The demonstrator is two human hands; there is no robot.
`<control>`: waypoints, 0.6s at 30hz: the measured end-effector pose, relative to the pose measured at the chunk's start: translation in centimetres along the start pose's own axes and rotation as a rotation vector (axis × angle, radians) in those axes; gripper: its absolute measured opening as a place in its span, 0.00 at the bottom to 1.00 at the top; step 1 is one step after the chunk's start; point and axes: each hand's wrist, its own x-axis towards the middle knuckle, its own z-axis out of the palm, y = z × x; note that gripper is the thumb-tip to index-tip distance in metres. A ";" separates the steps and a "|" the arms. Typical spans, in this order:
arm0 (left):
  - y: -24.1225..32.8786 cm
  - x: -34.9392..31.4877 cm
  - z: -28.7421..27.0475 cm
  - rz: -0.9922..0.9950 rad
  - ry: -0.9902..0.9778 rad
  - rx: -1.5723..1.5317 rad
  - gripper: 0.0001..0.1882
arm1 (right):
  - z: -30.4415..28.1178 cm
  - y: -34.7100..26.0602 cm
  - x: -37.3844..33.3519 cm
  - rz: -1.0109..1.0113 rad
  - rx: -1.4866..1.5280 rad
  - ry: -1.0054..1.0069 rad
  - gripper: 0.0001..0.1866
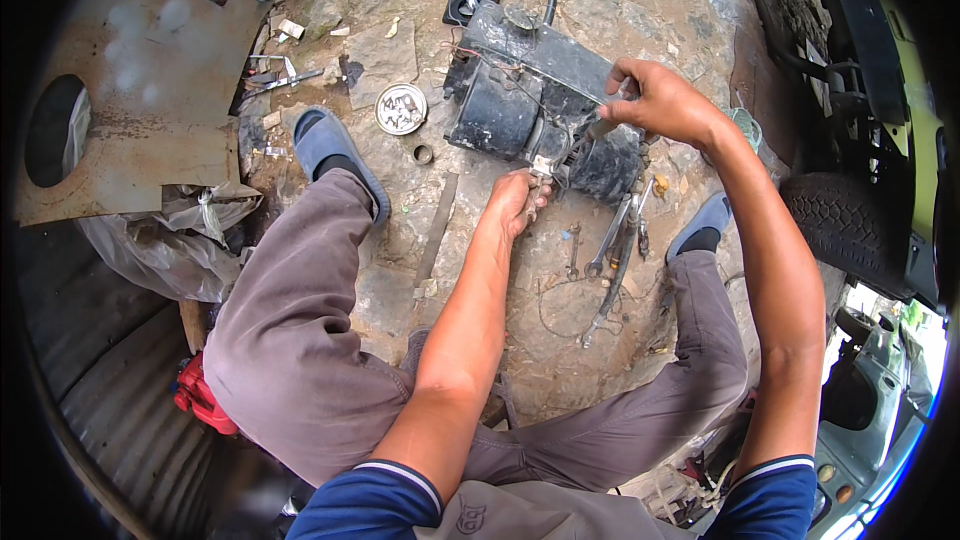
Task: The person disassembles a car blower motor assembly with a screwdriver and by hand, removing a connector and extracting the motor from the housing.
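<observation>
A dirty black blower unit (500, 105) with two round drum housings lies on the ground ahead of me. My right hand (665, 105) comes over its right side, pinching the brownish handle of what looks like a slim screwdriver (598, 130). That tool slants down toward wires and metal parts between the drums; where its tip rests is hard to see. At the unit's near edge, my left hand (515, 202) is closed on a small whitish part (543, 165), apparently joined to the wiring. Its exact kind is unclear.
Wrenches (606, 238) and a dark hose piece (622, 265) lie near the right sandal (700, 224). Left of the unit are a round tin of small parts (401, 108) and a metal ring (423, 154). A rusty sheet panel (150, 130) stands left, a tyre (840, 225) right.
</observation>
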 end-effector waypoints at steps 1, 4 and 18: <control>0.0 0.0 -0.1 0.006 0.007 -0.015 0.14 | -0.1 -0.7 -0.1 0.129 0.073 -0.071 0.21; -0.2 0.2 0.1 0.002 -0.004 -0.015 0.14 | -0.6 0.9 1.3 0.141 -0.289 -0.082 0.22; 0.3 -0.3 0.5 -0.017 0.000 -0.102 0.10 | -0.1 1.6 1.2 -0.336 -0.060 0.076 0.21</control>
